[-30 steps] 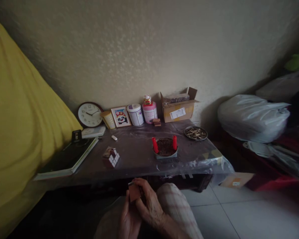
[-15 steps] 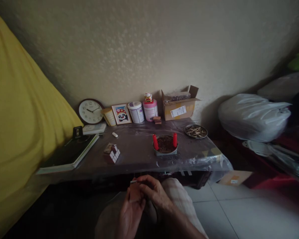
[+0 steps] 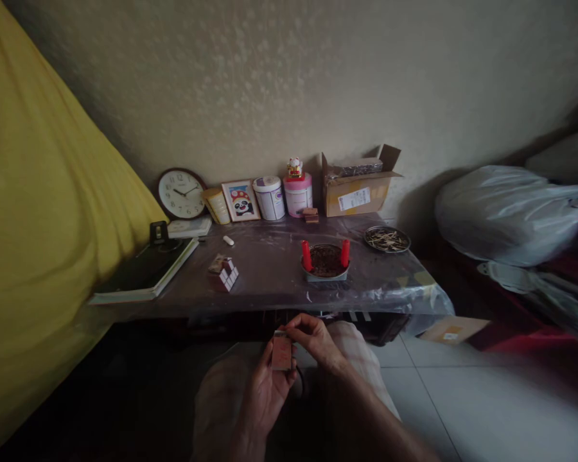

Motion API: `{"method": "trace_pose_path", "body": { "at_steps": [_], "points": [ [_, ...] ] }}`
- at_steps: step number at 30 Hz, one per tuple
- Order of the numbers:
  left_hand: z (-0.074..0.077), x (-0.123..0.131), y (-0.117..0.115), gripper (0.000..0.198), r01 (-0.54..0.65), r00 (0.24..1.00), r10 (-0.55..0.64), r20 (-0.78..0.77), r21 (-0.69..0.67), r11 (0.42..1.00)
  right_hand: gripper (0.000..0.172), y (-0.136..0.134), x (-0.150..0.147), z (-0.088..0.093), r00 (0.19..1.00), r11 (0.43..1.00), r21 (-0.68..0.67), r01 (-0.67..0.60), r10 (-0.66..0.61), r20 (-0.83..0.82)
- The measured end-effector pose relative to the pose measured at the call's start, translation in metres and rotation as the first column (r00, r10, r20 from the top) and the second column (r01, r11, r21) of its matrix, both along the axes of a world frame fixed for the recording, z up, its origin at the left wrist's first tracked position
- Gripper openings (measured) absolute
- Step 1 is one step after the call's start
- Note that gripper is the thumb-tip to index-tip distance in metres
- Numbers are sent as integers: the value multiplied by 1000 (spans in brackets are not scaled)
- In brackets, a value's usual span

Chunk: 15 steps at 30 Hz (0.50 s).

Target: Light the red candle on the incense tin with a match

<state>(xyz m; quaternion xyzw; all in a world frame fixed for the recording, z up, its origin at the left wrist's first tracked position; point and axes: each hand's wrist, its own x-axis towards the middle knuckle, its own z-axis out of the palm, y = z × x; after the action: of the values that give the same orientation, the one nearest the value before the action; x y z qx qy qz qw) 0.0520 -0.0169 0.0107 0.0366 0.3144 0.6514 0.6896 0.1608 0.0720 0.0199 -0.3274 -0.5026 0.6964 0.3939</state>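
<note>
A small reddish-brown matchbox (image 3: 282, 354) lies in my left hand (image 3: 270, 393), its fingers wrapped around the sides. It is held low, over my lap and in front of the table's near edge. My right hand (image 3: 314, 341) meets the box's upper end with thumb and finger pinched together. A pale strip shows at that end; whatever is between those fingertips is too small to make out. Beyond my hands, a round dish of dark, soil-like material (image 3: 326, 262) holds two red candles (image 3: 345, 253) upright, one at each side.
On the plastic-covered table (image 3: 270, 269) are a plate of matchsticks (image 3: 386, 239), a stack of white-sided little boxes (image 3: 228, 276) and a dark book (image 3: 147, 269). Along the wall stand a clock (image 3: 180, 194), a framed panda picture (image 3: 241, 201), canisters (image 3: 270, 199) and a cardboard box (image 3: 359, 192).
The view has tilted down and shifted left. My hands still hold the matchbox together; its broad face now shows more upright, with reddish marks visible.
</note>
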Motion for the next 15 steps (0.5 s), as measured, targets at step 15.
{"method": "trace_pose_path", "body": {
  "at_steps": [15],
  "points": [
    [-5, -1, -1, 25, -3, 1000, 3, 22, -6, 1000, 30, 1, 0, -12, 991, 992, 112, -49, 35, 128]
  ]
}}
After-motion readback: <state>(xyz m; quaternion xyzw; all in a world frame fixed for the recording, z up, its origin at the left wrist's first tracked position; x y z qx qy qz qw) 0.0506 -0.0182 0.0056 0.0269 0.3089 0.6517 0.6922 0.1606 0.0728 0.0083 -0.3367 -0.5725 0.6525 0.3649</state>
